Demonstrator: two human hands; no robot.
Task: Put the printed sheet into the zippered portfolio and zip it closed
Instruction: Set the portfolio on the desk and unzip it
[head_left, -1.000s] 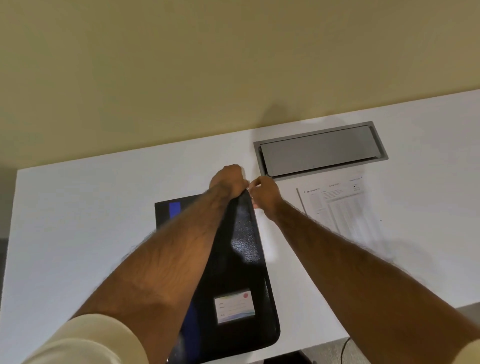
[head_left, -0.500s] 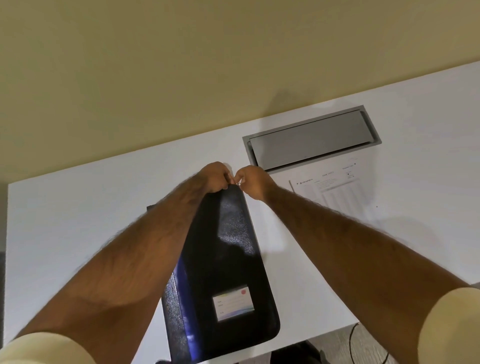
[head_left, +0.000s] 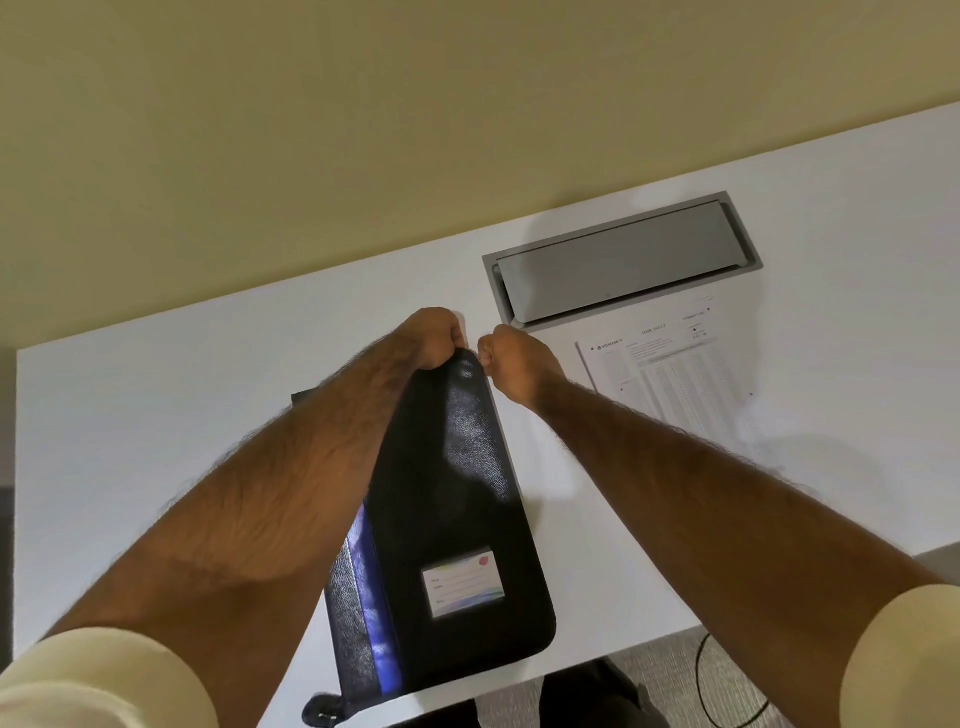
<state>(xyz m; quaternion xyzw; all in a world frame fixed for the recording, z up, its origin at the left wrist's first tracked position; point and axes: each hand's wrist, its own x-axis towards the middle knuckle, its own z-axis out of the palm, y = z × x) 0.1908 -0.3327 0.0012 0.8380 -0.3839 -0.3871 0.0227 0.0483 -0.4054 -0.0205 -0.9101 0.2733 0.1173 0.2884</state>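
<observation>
A black zippered portfolio (head_left: 457, 519) with a small label window lies lengthwise on the white desk (head_left: 156, 415), its blue lining showing along the left side. My left hand (head_left: 434, 338) grips the portfolio's far top corner. My right hand (head_left: 511, 358) is closed in a pinch right beside that corner; what it pinches is too small to see. The printed sheet (head_left: 670, 384) lies flat on the desk to the right of my right hand, partly hidden by my right forearm.
A grey recessed cable hatch (head_left: 623, 260) is set into the desk just beyond the sheet. A beige wall stands behind the desk. A dark cable (head_left: 711, 691) runs on the floor past the desk's near edge at the right.
Both hands stay at the portfolio's far corner. The hands have parted slightly, the right one now a little to the right of the corner. The view has shifted a bit.
</observation>
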